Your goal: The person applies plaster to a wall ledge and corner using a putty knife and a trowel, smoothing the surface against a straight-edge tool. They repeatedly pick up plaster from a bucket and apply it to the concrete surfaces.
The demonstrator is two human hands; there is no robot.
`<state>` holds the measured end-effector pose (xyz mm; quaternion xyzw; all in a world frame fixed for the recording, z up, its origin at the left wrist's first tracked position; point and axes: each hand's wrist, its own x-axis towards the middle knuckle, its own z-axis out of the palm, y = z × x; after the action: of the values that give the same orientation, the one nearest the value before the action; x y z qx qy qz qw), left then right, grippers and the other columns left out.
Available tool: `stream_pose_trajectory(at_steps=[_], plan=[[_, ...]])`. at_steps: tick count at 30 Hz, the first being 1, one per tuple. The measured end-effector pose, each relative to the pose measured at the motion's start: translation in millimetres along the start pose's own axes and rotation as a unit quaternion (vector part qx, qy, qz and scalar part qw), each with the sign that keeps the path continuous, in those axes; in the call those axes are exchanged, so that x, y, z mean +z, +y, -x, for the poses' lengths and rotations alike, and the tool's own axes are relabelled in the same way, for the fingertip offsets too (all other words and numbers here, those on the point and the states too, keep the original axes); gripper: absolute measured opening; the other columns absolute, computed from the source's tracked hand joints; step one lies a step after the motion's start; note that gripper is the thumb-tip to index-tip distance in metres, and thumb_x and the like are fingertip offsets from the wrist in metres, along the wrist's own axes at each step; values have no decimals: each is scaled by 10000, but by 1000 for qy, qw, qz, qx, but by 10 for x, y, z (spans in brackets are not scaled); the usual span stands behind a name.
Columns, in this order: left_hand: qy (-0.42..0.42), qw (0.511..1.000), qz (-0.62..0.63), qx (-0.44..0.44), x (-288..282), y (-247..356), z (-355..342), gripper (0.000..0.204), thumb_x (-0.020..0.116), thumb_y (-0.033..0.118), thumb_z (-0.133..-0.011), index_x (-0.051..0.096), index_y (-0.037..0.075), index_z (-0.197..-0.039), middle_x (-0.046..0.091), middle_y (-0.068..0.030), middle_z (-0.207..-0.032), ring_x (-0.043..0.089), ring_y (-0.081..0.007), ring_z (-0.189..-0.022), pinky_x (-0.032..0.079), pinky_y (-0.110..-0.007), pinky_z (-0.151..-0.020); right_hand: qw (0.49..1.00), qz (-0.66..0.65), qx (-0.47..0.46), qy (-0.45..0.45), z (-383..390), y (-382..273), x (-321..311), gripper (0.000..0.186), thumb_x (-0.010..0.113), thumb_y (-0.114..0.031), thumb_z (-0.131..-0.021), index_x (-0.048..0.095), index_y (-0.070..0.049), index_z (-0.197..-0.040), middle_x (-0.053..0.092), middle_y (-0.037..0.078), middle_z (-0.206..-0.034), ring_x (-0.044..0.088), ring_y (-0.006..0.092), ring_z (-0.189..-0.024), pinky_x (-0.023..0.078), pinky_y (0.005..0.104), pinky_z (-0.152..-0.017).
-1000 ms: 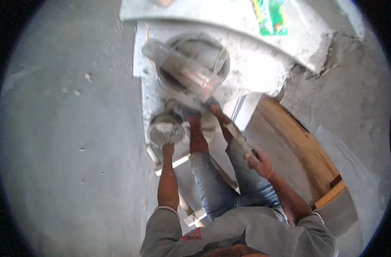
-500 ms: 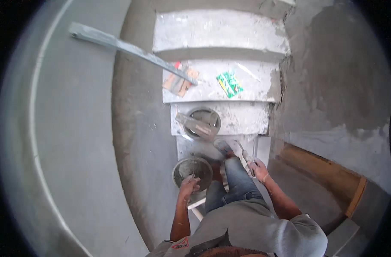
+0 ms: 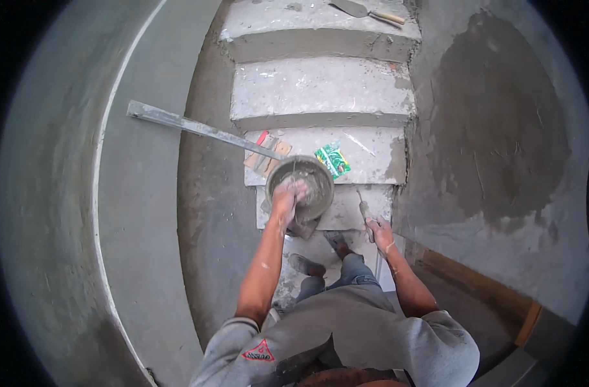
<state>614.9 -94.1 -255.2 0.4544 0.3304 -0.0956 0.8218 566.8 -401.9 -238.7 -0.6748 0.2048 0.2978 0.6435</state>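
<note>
My left hand (image 3: 289, 197) is closed on the thin wire handle of a round bucket (image 3: 327, 184), held up in front of me. Grey wet mortar (image 3: 315, 187) coats the inside of the bucket. Just below its rim, part of a greyish-brown object (image 3: 303, 228) sticks out, mostly hidden by the bucket. My right hand (image 3: 380, 233) grips a slim trowel (image 3: 364, 209), seen nearly edge-on, its tip directed up the stairs. Both hands are apart, with the trowel to the right of the bucket.
Concrete steps (image 3: 320, 84) rise ahead. A long metal straightedge (image 3: 198, 126) slants from the left ledge to a cardboard piece (image 3: 261, 161). A green packet (image 3: 333, 160) lies beside it. Another trowel (image 3: 362, 11) rests higher up. The right wall bears a dark wet patch (image 3: 501, 122).
My left hand has lifted the bucket up and forward from beside my legs; it now covers where another bucket stood. My right hand, still holding the trowel, moved slightly forward. My view tilted further up the stairs.
</note>
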Motion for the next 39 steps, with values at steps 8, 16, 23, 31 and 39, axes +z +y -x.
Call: stream_pose_trajectory(at_steps=[8,16,23,31,39], plan=[[52,912,-356,195,259,99,-1545,378,523,64,-873,541,-9,-1243,638,-191,-1037,639,-292,-904,526,-363,-738,996,-65,5,56,-90,-49,-632,321,600,-277,-902,559,-30,-1103,622,67,-811,559,122,-594,451,260,-494],[132,767,-569,265,-428,-506,-1073,396,577,184,-851,557,16,-1209,602,-244,-1127,563,-408,-1063,433,-423,-931,996,-64,-63,14,-582,-458,-321,327,592,-254,-914,533,-30,-1144,596,31,-831,554,107,-620,465,258,-549],[41,996,-62,-57,226,-986,687,321,519,224,-962,567,1,-1187,643,-88,-1078,620,-124,-925,493,-249,-772,976,-133,-51,-166,-1231,-631,34,449,543,-314,-895,534,22,-1192,616,80,-1033,566,149,-883,447,286,-794],[199,962,-139,-121,-528,-1912,187,192,543,225,-918,589,40,-890,582,-14,-731,511,-101,-618,401,-261,-548,983,141,-86,-82,-931,264,-295,390,560,-213,-874,539,28,-1180,605,113,-1043,560,197,-947,434,314,-871],[286,884,-342,-142,-1713,-2748,-1054,342,626,324,-820,650,7,-947,667,-139,-820,638,-285,-808,479,-384,-756,983,131,118,-41,-270,1119,-1120,222,559,-158,-890,549,-17,-1062,534,7,-725,503,86,-565,420,264,-486]])
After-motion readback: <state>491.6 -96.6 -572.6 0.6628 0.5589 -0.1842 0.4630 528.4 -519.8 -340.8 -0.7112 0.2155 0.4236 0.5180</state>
